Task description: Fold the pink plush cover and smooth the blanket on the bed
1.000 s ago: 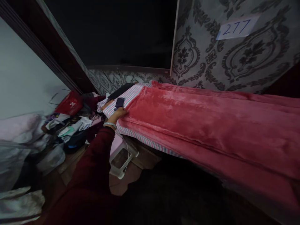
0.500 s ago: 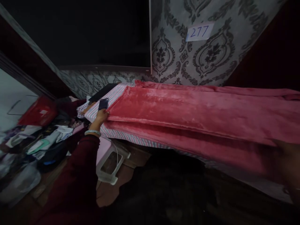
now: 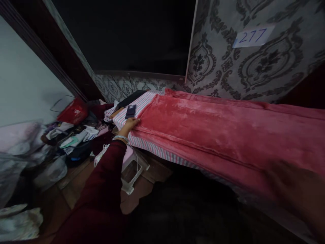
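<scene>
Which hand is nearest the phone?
The left hand, just below the phone at the left end of the red blanket; the right hand is far off, lower right.

A single head-worn camera looks forward and down from above the near side of a red blanket (image 3: 203, 125), facing a patterned wall (image 3: 220, 71) and dark screen (image 3: 132, 37) at the far side. The blurred right hand (image 3: 297, 184) sits near the lens; the left hand (image 3: 130, 124) is farther off.

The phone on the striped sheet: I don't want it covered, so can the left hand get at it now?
Probably yes: the left hand is at a corner of the red blanket, right by the phone, with nothing visible between them.
</scene>
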### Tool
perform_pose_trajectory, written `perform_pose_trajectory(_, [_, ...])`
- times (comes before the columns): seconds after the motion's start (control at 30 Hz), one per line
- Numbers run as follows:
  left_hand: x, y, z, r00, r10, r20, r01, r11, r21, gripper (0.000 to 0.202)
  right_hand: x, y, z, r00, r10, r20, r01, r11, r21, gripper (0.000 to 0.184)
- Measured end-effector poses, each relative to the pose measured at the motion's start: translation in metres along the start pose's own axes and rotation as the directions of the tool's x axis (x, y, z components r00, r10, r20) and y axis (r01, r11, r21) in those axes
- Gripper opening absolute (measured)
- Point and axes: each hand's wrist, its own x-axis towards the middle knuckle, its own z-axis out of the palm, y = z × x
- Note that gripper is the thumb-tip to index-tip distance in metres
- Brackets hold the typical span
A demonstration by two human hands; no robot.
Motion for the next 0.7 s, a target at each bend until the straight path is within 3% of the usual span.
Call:
perform_pose_trajectory(0.13, [0.003, 0.001, 0.005, 0.999, -0.037, 0.002, 0.037, 0.999, -0.016, 0.025, 0.050, -0.075, 0.016, 0.993, -0.111, -0.035, 0.115, 0.974, 0.193, 0.052])
perform_pose_trajectory(0.27, [0.007, 0.002, 0.007, 0.995, -0.104, 0.010, 0.104, 0.993, -0.057, 0.023, 0.081, -0.113, 0.036, 0.982, -0.191, 0.005, 0.183, 0.947, 0.264, 0.050])
perform_pose_trajectory(0.47, [0.007, -0.002, -0.001, 0.988, -0.147, 0.055, 0.154, 0.975, -0.157, 0.017, 0.099, -0.121, 0.061, 0.983, -0.184, 0.013, 0.169, 0.927, 0.336, 0.044])
perform_pose_trajectory(0.6, [0.005, -0.004, -0.004, 0.990, -0.130, 0.057, 0.139, 0.972, -0.187, 0.021, 0.106, -0.120, 0.045, 1.000, -0.028, 0.008, 0.023, 0.915, 0.402, 0.046])
perform_pose_trajectory(0.7, [0.002, -0.007, -0.004, 0.993, -0.106, 0.043, 0.112, 0.975, -0.194, 0.021, 0.105, -0.116, 0.025, 0.990, 0.048, -0.129, 0.007, 0.919, 0.393, 0.046])
